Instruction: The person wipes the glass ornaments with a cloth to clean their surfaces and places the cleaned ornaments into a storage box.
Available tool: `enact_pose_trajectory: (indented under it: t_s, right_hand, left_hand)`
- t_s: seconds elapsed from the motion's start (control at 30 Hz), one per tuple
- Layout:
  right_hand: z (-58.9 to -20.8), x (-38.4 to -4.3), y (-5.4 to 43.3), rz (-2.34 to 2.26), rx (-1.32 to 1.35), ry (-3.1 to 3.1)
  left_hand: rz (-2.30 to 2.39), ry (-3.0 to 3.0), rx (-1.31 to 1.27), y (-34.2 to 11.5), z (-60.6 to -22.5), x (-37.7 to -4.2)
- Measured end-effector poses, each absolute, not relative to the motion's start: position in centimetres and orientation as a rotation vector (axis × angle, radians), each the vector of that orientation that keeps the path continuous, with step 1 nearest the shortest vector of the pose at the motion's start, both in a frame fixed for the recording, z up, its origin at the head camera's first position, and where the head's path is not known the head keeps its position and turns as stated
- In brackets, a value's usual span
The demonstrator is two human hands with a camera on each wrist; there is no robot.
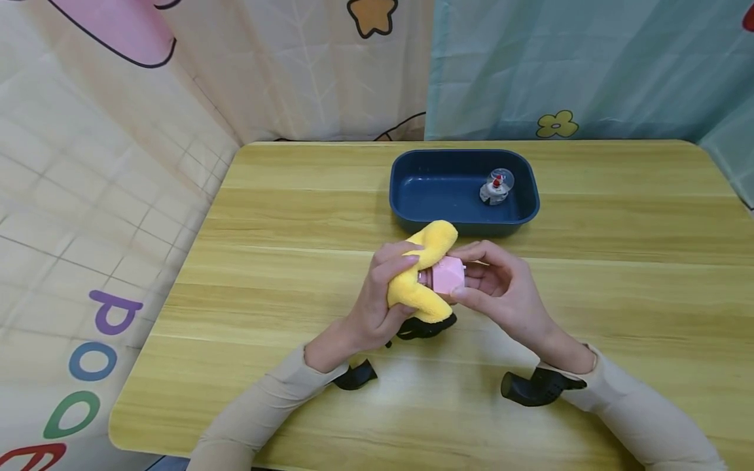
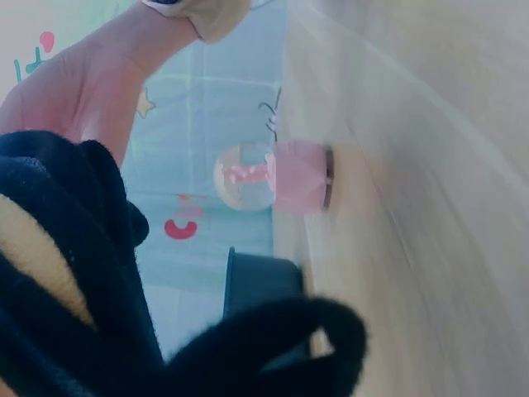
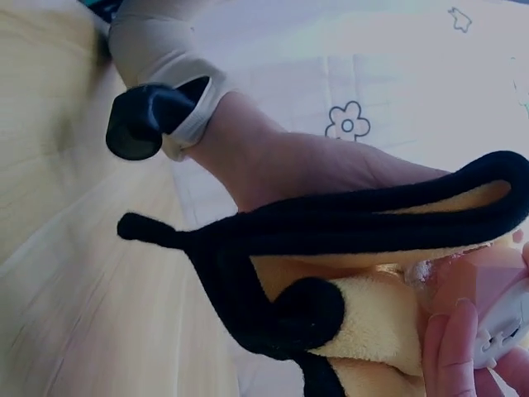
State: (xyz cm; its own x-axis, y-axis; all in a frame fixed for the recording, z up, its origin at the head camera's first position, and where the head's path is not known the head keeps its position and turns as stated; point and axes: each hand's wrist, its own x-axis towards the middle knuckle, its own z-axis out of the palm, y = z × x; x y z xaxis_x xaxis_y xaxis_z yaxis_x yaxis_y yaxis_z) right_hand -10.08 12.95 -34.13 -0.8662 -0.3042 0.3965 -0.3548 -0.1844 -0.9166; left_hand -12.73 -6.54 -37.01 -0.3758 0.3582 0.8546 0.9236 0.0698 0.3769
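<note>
My left hand (image 1: 379, 294) grips a yellow cloth (image 1: 421, 294) with black edging, folded around one end of a pink faceted ornament (image 1: 449, 275). Fingertips of my right hand (image 1: 501, 284) pinch its pink base from the right. In the right wrist view, fingers hold the base (image 3: 488, 285), whose white underside has a small switch; a clear, glittery part shows beside the cloth (image 3: 376, 322). The cloth's black edge (image 2: 273, 347) hangs in front of the left wrist camera. Behind it, a snow globe (image 2: 302, 178) with a pink base appears upright at the tabletop.
A dark blue rectangular tub (image 1: 436, 226) stands just beyond my hands on the wood-patterned table (image 1: 283, 216). Inside its right side lies a small clear globe (image 1: 496, 186) with a white base and red figure. Printed curtains (image 1: 330, 78) hang behind the table.
</note>
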Motion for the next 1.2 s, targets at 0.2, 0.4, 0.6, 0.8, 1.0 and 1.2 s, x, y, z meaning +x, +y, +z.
enact_pose_trajectory:
  t_s: [0.2,0.4,0.6,0.8,1.0,1.2]
  right_hand:
    - [-34.5,-10.1,12.9,2.221,0.905,-1.903]
    - [-34.8,-10.3,12.7,2.148,1.012,-1.792]
    - [-34.9,-10.6,12.5,2.023,1.154,-1.664]
    - [-35.0,-11.1,12.5,1.762,1.248,-1.611]
    - [-35.1,-11.7,12.7,1.377,1.233,-1.629]
    - [-35.0,-11.9,12.6,1.171,1.3,-1.582]
  left_hand:
    - [-1.349,-1.77,-1.235,-6.4,-37.1,-12.5]
    - [-1.362,-1.763,-1.236,-6.3,-36.8,-12.4]
    - [-1.411,-1.733,-1.247,-6.3,-36.8,-12.4]
    - [-1.475,-1.744,-1.252,-6.3,-36.7,-12.4]
    - [-1.564,-1.792,-1.226,-6.3,-36.6,-12.1]
    - [-1.665,-1.84,-1.191,-6.4,-36.5,-11.7]
